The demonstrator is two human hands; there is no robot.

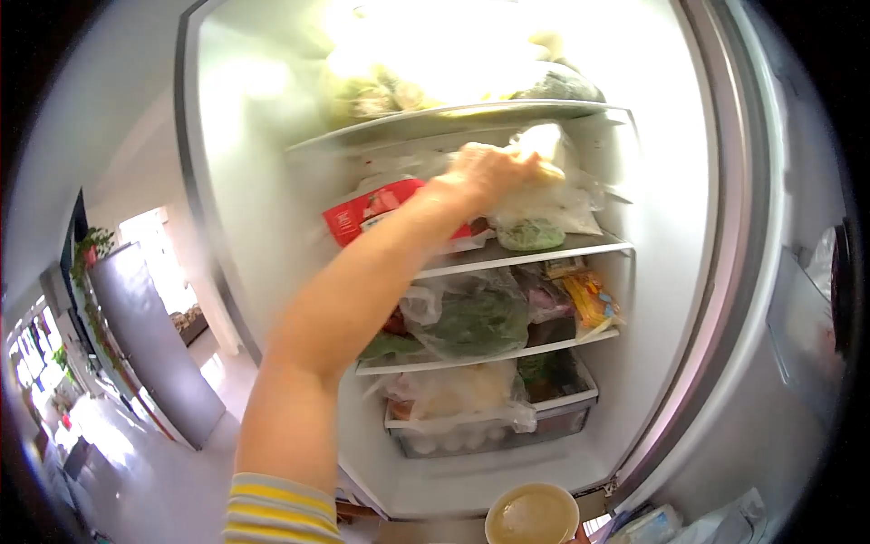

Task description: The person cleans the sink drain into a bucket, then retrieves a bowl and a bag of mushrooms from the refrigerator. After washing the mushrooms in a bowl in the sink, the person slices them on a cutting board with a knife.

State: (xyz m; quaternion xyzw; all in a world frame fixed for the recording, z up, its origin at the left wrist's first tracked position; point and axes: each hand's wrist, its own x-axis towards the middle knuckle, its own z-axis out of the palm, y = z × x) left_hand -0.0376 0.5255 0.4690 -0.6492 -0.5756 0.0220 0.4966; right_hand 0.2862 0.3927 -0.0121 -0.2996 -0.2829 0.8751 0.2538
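Note:
My left hand [488, 170] reaches into the open fridge, its fingers closed on a clear plastic bag [547, 145] with something pale yellow-white inside. The bag is above the second shelf, near the right wall. Below it on that shelf lies a clear bag of green food [531, 234], and a red packet [372, 210] sits left of my forearm. At the bottom edge of the view, a round bowl [532, 517] holds pale, cloudy liquid. Only a bit of my right hand [581, 537] shows at the bowl's right side; the rest is out of frame.
Bagged produce fills the bright top shelf [471, 107]. Bagged greens [471, 317] and a yellow packet [591, 304] lie on the third shelf. Beneath is a clear drawer [471, 442] with bags on top. The open fridge door [770, 363] stands at right.

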